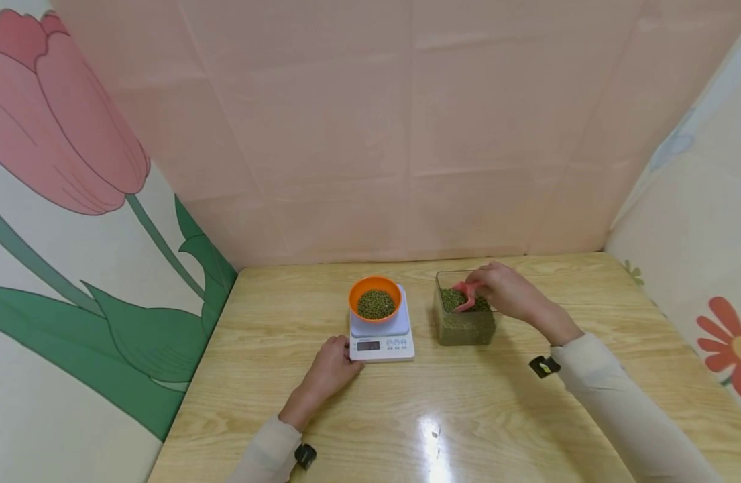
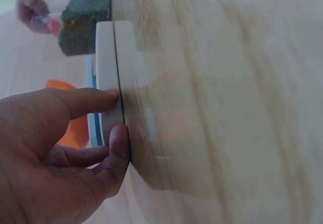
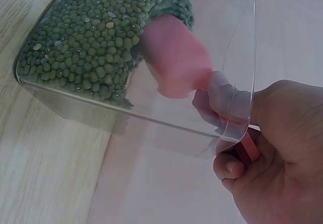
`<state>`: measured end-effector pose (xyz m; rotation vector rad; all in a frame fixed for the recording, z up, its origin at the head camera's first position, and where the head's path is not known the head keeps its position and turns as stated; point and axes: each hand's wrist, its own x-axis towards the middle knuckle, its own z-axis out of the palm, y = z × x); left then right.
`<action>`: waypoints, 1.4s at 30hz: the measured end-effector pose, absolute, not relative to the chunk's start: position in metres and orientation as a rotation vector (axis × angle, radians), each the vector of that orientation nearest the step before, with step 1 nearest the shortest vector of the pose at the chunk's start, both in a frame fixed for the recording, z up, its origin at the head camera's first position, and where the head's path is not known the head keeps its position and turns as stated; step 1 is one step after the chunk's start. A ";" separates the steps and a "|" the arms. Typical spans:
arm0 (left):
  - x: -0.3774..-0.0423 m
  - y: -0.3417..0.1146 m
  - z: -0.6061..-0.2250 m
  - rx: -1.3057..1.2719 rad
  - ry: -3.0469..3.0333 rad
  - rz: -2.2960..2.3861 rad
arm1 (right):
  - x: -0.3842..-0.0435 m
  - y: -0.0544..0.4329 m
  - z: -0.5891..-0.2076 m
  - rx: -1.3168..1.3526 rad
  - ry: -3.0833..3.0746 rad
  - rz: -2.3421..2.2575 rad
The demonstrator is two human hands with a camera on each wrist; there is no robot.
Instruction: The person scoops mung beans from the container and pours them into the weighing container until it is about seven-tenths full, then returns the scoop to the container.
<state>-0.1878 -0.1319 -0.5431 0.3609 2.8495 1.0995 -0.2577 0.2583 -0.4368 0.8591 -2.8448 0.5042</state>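
In the clear box [image 1: 467, 331], on the right part of the tabletop [image 1: 286, 322], the pink scoop [image 3: 176, 57] leans w/ its front end at the green beans [image 3: 91, 47]. The R hand [image 1: 507, 292] has it by the handle [image 3: 250, 147], fingers bent and pinching it near the box's right side. The L hand [image 1: 330, 367] is at the near left corner of the white scale [image 1: 379, 329]; its fingers are bent and grip the edge there, thumb on the front side. On the scale sits the orange bowl [image 1: 375, 282], w/ some beans in it too.

Step now: prob. digging up beans w/ the scoop. Can't tell how full it is, bc its inside is hidden. The no. on the scale is too small to read.

Next move prob. calls for a lift straight up past the box rim, scoop kept flat so nothing spills, then a short trip left to the bowl and a slow tip. The L hand should push v. lightly or let go, bc a push could mess up the weight.

Which way it pts: the scoop's front goes left and down into the box; the handle goes back right and up to the R hand. So its long axis is a slant, mostly side to side, not upright.
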 end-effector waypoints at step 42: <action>-0.188 -0.132 -0.543 0.332 2.819 1.103 | -0.253 0.266 -0.442 0.697 -2.813 0.675</action>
